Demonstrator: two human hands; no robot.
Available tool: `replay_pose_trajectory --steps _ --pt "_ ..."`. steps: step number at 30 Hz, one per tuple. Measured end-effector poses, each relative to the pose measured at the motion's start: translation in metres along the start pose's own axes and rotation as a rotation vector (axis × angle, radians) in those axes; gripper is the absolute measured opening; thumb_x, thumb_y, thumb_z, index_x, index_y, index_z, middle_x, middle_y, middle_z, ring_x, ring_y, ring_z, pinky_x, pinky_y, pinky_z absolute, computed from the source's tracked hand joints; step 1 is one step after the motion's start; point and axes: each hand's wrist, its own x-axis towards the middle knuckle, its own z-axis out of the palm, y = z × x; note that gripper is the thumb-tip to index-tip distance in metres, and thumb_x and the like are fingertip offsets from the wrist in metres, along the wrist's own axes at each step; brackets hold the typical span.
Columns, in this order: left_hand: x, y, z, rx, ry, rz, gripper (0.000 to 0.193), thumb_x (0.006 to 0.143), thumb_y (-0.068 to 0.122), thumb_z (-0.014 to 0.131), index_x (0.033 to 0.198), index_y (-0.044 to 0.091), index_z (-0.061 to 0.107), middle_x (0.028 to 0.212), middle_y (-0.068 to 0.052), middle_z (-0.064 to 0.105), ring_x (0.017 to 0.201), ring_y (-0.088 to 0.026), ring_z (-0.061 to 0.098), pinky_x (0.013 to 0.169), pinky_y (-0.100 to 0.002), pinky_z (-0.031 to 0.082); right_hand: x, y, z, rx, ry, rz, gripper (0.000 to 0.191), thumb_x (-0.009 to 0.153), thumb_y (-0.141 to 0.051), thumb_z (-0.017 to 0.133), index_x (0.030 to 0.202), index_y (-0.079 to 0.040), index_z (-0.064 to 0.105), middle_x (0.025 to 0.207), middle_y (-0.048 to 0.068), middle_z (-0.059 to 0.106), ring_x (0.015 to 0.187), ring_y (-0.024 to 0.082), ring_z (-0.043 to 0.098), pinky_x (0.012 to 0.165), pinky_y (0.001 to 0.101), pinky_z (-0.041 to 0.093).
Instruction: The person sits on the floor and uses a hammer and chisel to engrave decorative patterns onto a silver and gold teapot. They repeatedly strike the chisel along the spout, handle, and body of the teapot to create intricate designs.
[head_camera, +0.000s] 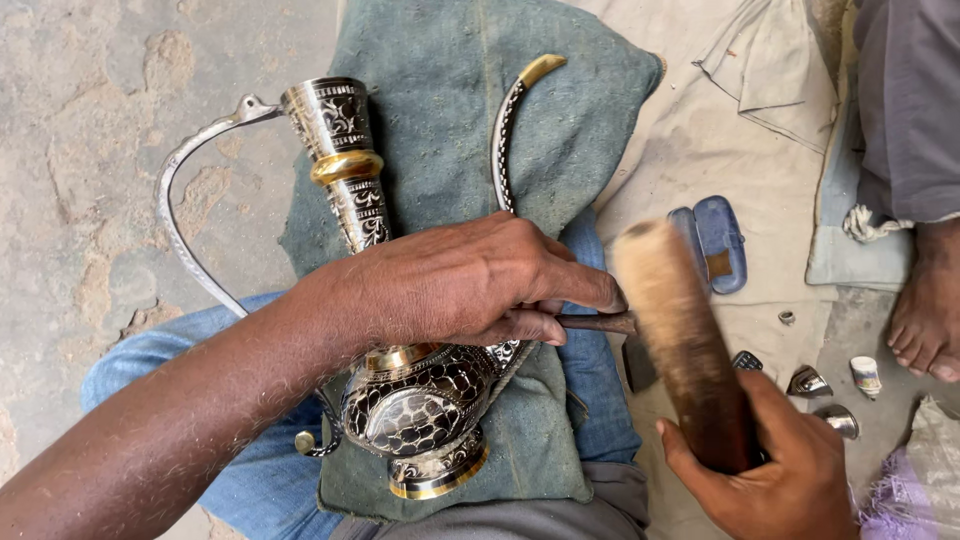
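On the lap, over a green-grey cushion (450, 130) spread across blue trousers (600, 400): an ornate metal ewer (400, 400) with black-and-silver engraving and brass bands, lying on its side, neck (340, 160) towards the far left, round belly near. Curved handle (185, 215) off to the left, slim spout (510, 120) arching far, brass-tipped. Left hand (460, 285) pressed over the ewer's shoulder, fingers closed round a thin dark punch (595, 323) pointing right. Right hand (770, 470), near right, clenched on a wooden mallet (680, 340), blurred, head just beside the punch's end. Hands near each other, not touching. Further right on pale cloth (690, 150): blue case (715, 240), several small metal caps (810, 382), another person's bare foot (925, 320).
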Motion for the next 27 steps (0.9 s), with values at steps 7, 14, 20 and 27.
replay_pose_trajectory --steps 7,14,20,27 --pt "0.001 -0.003 -0.001 0.006 0.092 0.167 0.044 0.088 0.019 0.073 0.129 0.009 0.062 0.103 -0.010 0.077 0.091 -0.028 0.077 0.075 -0.044 0.059 -0.027 0.063 -0.007 -0.104 -0.062 0.089 0.043 0.064 -0.012 0.092 0.099 -0.003 0.069 0.074 0.005 0.071 0.069 0.015 0.072 0.068 0.0278 0.058" --pt "0.000 -0.003 -0.001 0.018 0.072 0.180 0.042 0.089 0.019 0.072 0.129 0.009 0.063 0.103 -0.010 0.077 0.092 -0.029 0.076 0.076 -0.047 0.057 -0.038 0.075 -0.015 -0.235 -0.112 0.135 0.066 0.057 -0.017 0.093 0.116 0.001 0.070 0.079 0.006 0.077 0.077 0.017 0.077 0.080 0.0305 0.060" --pt "0.002 -0.003 0.000 0.008 0.091 0.186 0.044 0.089 0.019 0.072 0.130 0.009 0.062 0.105 -0.011 0.077 0.093 -0.028 0.076 0.076 -0.045 0.059 -0.052 0.080 -0.011 -0.227 -0.192 0.205 0.058 0.058 -0.020 0.094 0.109 -0.005 0.071 0.085 0.006 0.074 0.079 0.017 0.077 0.076 0.0316 0.063" --pt "0.005 -0.002 -0.001 0.025 0.067 0.170 0.045 0.087 0.018 0.073 0.130 0.010 0.063 0.105 -0.010 0.077 0.095 -0.027 0.077 0.079 -0.044 0.060 -0.046 0.090 -0.013 -0.023 -0.342 0.477 0.035 0.077 -0.018 0.091 0.096 -0.008 0.063 0.081 0.008 0.070 0.080 0.020 0.075 0.079 0.0355 0.065"
